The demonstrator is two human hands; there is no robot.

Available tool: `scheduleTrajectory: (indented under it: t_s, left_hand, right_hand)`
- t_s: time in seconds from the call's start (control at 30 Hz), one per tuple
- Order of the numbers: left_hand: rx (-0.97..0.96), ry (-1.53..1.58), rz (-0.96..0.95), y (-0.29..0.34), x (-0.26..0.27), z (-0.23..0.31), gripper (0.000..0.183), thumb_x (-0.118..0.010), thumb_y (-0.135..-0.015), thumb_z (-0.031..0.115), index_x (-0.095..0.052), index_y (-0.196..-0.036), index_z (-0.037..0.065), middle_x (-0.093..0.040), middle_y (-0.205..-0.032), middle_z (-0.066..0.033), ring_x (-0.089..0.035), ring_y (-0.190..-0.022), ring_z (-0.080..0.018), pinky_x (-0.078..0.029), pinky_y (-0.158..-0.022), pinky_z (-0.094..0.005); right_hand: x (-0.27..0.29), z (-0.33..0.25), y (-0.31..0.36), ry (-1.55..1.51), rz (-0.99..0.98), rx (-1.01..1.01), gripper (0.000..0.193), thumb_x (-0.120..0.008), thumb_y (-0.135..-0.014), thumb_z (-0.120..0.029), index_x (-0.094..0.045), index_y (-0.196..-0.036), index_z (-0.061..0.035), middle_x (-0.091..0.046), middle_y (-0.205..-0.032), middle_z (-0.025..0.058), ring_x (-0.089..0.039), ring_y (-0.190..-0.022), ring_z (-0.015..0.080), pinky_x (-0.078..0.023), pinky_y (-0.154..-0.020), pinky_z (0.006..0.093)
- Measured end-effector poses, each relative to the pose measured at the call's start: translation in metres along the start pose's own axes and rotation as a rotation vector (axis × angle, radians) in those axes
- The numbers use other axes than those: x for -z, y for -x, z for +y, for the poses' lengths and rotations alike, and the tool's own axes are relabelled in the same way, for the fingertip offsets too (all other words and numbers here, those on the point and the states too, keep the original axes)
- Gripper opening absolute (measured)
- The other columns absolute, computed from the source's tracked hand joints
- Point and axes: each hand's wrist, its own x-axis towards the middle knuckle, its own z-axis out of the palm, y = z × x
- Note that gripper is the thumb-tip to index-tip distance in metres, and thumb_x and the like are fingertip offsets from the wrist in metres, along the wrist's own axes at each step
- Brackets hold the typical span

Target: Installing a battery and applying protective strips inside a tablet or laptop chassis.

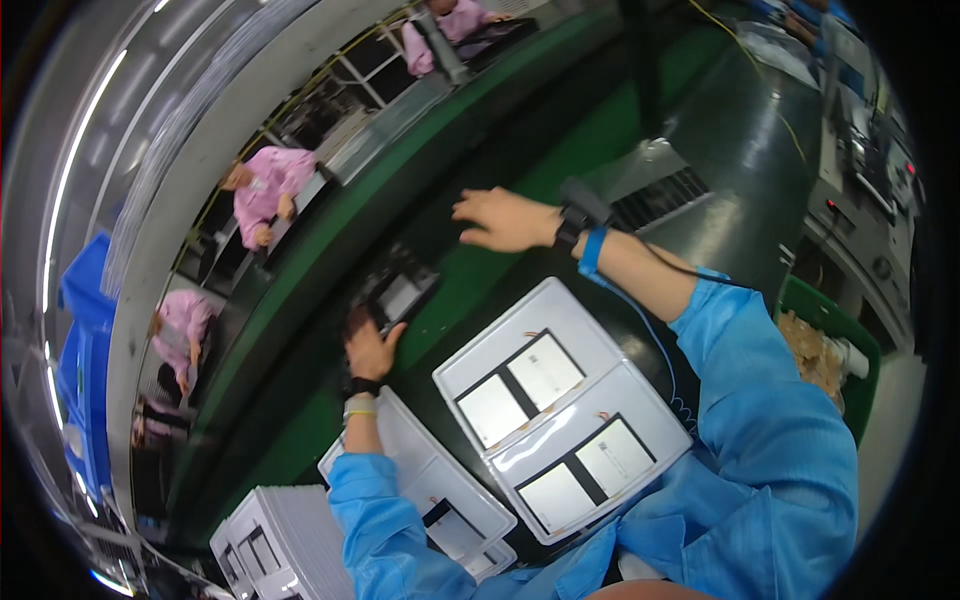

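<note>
My left hand reaches over the green conveyor at the near end of a dark flat device with a pale rectangle on it. Its thumb is spread away; the other fingers are dark and blurred beside the device, and whether they touch it is unclear. Farther right, my right hand hangs palm down above the belt with fingers apart and nothing in them. A dark band and a blue wrist strap with a coiled cord circle that wrist. Close by lie white trays holding flat silver-white battery packs with black strips.
More white trays are stacked at the lower left. A clear sheet with dark strips lies at the right. A green crate holds brown scraps. Several people in pink sit beyond the conveyor; blue bins stand far left.
</note>
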Motion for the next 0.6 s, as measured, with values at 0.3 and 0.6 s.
scheduleTrajectory:
  t_s: [0.3,0.6]
  left_hand:
    - [0.213,0.043,-0.023,0.004,0.023,-0.037,0.085,-0.070,-0.093,0.049,-0.040,-0.151,-0.006,-0.058,-0.140,-0.0294,-0.056,-0.132,-0.0439,-0.043,-0.112,-0.0469]
    - [-0.272,0.596,0.271,0.017,0.095,0.173,0.041,-0.068,-0.094,0.019,-0.063,-0.130,-0.001,-0.069,-0.124,-0.0240,-0.066,-0.118,-0.0395,-0.051,-0.102,-0.0418]
  right_hand:
    - [0.125,0.138,0.168,0.284,-0.245,-0.522,0.088,-0.084,-0.074,-0.046,-0.053,-0.147,-0.0073,-0.052,-0.151,0.0159,-0.045,-0.142,0.0357,-0.037,-0.116,0.0517]
    - [0.117,0.109,0.128,0.310,-0.376,-0.508,0.098,-0.093,-0.063,-0.044,-0.053,-0.145,-0.0070,-0.062,-0.126,0.0126,-0.059,-0.120,0.0318,-0.038,-0.104,0.0472]
